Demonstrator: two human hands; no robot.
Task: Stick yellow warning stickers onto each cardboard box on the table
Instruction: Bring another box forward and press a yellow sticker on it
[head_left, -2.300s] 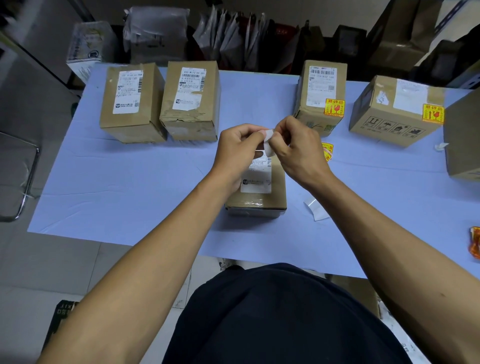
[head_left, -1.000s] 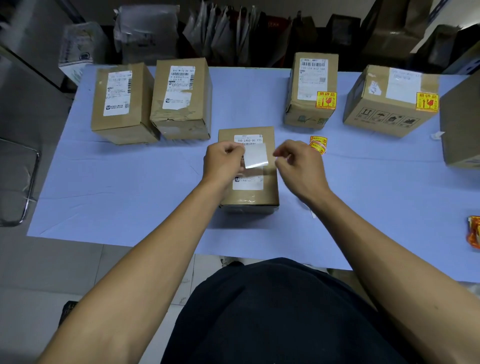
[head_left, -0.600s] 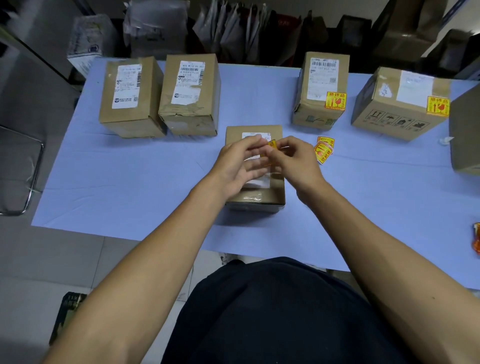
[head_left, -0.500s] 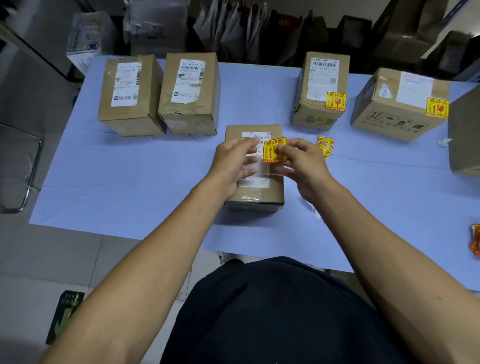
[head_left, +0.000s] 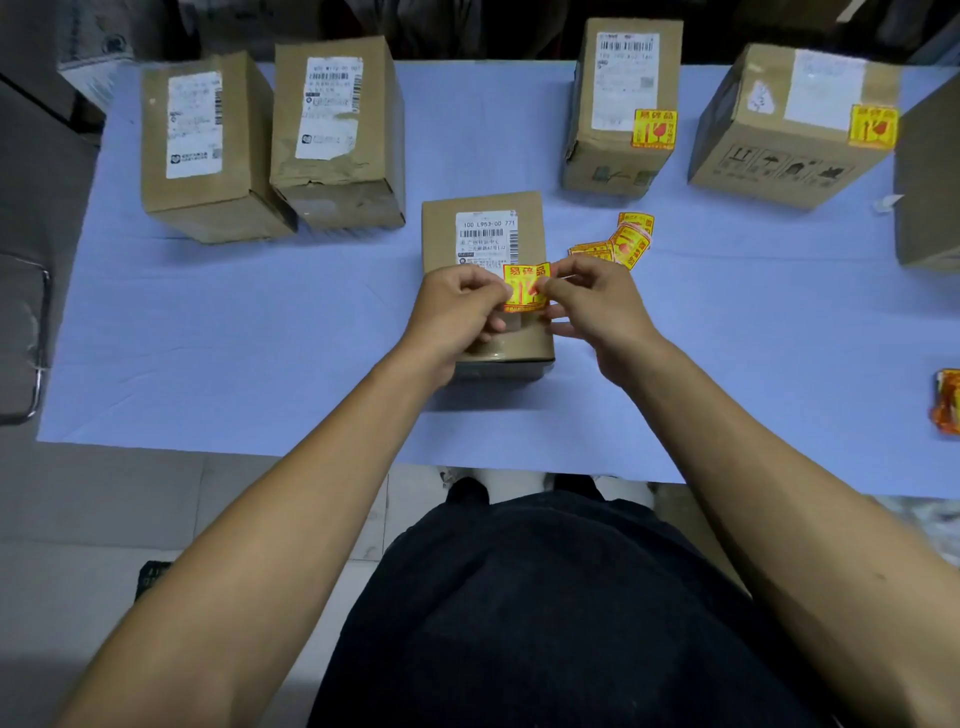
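Sticker (head_left: 525, 287) lowered nearer box (head_left: 483, 228), both hands pinching

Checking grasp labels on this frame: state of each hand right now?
Left hand: pinching the left edge of the yellow warning sticker.
Right hand: pinching the same sticker's right edge, over the centre box.

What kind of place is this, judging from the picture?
Probably a parcel packing or shipping area. Cardboard boxes with printed shipping labels stand on a table, loose yellow warning stickers lie beside the box in front, and both hands pinch another sticker.
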